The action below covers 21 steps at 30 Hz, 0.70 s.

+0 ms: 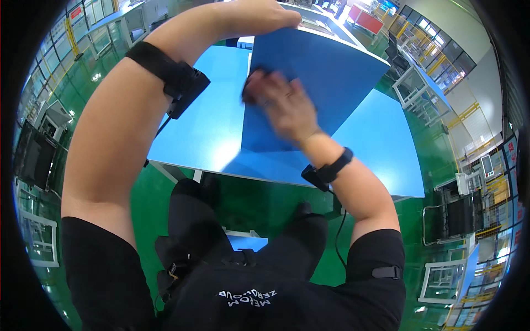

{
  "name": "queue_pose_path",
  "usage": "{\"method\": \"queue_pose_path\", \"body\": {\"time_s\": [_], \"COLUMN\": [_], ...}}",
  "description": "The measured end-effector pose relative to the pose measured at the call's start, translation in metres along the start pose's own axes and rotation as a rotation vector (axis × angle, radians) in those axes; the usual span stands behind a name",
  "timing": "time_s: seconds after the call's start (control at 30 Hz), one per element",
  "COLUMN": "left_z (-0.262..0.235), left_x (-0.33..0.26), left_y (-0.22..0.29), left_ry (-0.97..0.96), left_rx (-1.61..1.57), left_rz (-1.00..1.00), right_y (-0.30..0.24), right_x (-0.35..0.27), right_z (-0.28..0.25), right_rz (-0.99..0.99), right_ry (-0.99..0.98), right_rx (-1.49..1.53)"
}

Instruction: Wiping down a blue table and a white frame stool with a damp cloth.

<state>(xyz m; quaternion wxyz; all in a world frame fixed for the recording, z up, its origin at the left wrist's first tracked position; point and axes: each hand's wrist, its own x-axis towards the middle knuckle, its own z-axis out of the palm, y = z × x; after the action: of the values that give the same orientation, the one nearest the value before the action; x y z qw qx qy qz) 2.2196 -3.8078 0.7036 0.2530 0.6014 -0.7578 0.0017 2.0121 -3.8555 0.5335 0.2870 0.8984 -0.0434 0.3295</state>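
A blue box-like piece with a white rim [331, 71] stands tilted on the blue table, its broad flat side toward me. My left hand [265, 15] grips its upper left edge; the fingertips are partly hidden or cut off by the picture's top. My right hand [287, 107] lies against the broad side near its left edge, blurred by motion. Under those fingers is a dark, soft-looking pad [248, 91], mostly covered, pressed on the blue surface. What it is made of I cannot make out.
The blue table [193, 116] spreads in front of me, with white legs below. Dark straps with small boxes and cables sit on both my forearms. Green floor [146, 215] surrounds us. Other workbenches [428, 88] and a dark chair [455, 215] stand at the right.
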Motion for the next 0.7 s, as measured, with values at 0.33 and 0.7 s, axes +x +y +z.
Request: {"method": "queue_pose_path", "body": {"time_s": [0.33, 0.7], "left_z": [0.008, 0.005], "left_x": [0.002, -0.008], "left_y": [0.011, 0.017], "left_ry": [0.006, -0.077], "left_rx": [0.094, -0.557], "left_rz": [0.019, -0.187], "right_y": [0.000, 0.086], "right_x": [-0.022, 0.045], "right_z": [0.008, -0.065], "right_rz": [-0.257, 0.552], "right_ry": [-0.321, 0.509], "right_rx": [0.186, 0.009]}}
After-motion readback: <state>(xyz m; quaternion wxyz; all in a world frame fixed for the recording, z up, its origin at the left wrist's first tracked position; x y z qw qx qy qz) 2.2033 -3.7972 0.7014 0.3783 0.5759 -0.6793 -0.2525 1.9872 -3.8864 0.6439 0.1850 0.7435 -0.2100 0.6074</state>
